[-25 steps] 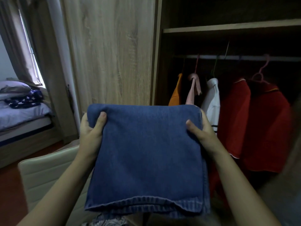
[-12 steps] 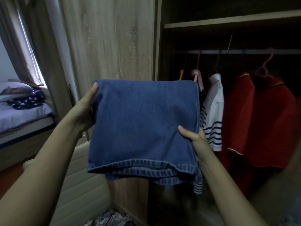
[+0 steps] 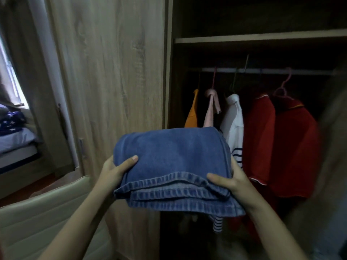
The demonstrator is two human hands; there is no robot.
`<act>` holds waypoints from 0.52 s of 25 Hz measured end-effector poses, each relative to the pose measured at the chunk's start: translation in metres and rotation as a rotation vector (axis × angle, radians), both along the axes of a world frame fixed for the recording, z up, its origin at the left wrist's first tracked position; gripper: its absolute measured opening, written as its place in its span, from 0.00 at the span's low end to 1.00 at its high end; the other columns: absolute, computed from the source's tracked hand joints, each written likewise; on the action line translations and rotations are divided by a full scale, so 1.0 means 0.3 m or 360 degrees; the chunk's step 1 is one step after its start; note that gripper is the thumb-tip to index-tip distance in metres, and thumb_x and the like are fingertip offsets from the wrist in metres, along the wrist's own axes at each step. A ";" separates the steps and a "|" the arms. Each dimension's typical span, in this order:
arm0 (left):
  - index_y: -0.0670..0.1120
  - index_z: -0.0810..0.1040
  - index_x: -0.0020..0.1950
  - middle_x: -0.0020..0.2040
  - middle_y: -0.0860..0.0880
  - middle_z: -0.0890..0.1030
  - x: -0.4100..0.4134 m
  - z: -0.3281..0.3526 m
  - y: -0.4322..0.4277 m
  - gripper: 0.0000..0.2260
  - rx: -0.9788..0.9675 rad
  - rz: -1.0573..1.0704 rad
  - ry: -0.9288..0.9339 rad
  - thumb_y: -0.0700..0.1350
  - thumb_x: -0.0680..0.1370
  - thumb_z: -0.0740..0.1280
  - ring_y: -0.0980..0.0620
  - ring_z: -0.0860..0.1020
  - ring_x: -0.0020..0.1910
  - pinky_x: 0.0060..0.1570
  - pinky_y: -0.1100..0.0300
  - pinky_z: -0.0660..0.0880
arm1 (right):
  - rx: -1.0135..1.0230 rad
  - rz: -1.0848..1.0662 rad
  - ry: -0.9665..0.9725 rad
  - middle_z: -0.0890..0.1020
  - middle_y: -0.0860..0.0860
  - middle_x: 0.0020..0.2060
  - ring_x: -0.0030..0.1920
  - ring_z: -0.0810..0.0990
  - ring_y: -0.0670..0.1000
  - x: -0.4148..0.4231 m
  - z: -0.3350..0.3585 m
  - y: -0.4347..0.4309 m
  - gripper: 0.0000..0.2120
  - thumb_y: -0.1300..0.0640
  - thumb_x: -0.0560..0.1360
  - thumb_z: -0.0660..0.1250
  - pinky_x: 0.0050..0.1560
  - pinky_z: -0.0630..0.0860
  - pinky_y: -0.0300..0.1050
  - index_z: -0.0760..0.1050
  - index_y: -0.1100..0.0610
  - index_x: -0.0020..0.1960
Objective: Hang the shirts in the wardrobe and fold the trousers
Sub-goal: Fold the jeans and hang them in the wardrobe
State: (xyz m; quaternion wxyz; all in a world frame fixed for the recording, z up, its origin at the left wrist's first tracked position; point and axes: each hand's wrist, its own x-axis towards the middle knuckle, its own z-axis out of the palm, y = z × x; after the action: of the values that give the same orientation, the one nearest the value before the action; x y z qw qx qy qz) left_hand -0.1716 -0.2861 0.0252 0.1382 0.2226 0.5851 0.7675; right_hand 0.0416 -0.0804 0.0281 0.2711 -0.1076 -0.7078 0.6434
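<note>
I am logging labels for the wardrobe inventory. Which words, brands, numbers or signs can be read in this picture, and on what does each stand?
None: no readable text anywhere.
Folded jeans: no label or tag shows.
Hanging shirts: only stripes and trim.
Blue cloth on the bed: white stars, no letters.

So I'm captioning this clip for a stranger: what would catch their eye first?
The folded blue jeans fill the centre foreground, gripped by the left hand and right hand at either side. Behind them, in the open wardrobe, two red shirts hang on the rail beside a white striped shirt.
</note>
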 end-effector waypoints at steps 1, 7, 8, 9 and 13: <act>0.52 0.77 0.53 0.46 0.52 0.85 0.002 0.034 0.022 0.14 -0.0030 -0.0043 0.0146 0.43 0.70 0.74 0.51 0.83 0.47 0.46 0.55 0.78 | 0.0134 -0.0100 0.0002 0.78 0.44 0.61 0.59 0.79 0.44 0.011 0.013 0.000 0.42 0.55 0.58 0.81 0.58 0.77 0.43 0.65 0.44 0.68; 0.53 0.73 0.65 0.55 0.56 0.82 0.059 0.330 0.240 0.27 0.0201 -0.0353 0.0690 0.48 0.68 0.76 0.57 0.81 0.53 0.48 0.58 0.77 | 0.0615 -0.0643 0.0311 0.74 0.26 0.56 0.58 0.73 0.30 0.147 0.255 0.076 0.43 0.58 0.59 0.77 0.51 0.71 0.24 0.58 0.35 0.65; 0.52 0.73 0.64 0.54 0.57 0.82 0.075 0.389 0.286 0.26 0.0264 -0.0360 0.0741 0.47 0.68 0.75 0.57 0.81 0.52 0.45 0.61 0.78 | 0.0658 -0.0691 0.0357 0.74 0.24 0.54 0.57 0.73 0.29 0.179 0.319 0.102 0.42 0.57 0.59 0.76 0.50 0.72 0.24 0.58 0.35 0.64; 0.52 0.73 0.64 0.53 0.57 0.83 0.097 0.453 0.330 0.24 0.0325 -0.0361 0.0789 0.45 0.69 0.73 0.58 0.81 0.52 0.42 0.64 0.79 | 0.0705 -0.0729 0.0404 0.74 0.23 0.53 0.56 0.74 0.29 0.207 0.390 0.127 0.41 0.58 0.59 0.75 0.49 0.72 0.24 0.59 0.34 0.63; 0.50 0.75 0.62 0.50 0.53 0.84 0.168 0.747 0.510 0.19 0.0534 -0.0431 0.0867 0.42 0.71 0.71 0.57 0.83 0.48 0.37 0.67 0.78 | 0.0991 -0.0916 0.0581 0.73 0.30 0.59 0.60 0.72 0.32 0.277 0.699 0.271 0.43 0.60 0.62 0.75 0.55 0.72 0.26 0.58 0.41 0.69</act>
State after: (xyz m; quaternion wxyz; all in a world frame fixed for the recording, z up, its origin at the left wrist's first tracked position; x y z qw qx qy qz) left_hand -0.1212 -0.1330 0.2494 0.0390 0.5144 0.4315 0.7400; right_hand 0.1246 0.0009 0.2378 0.5785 -0.0981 -0.7493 0.3071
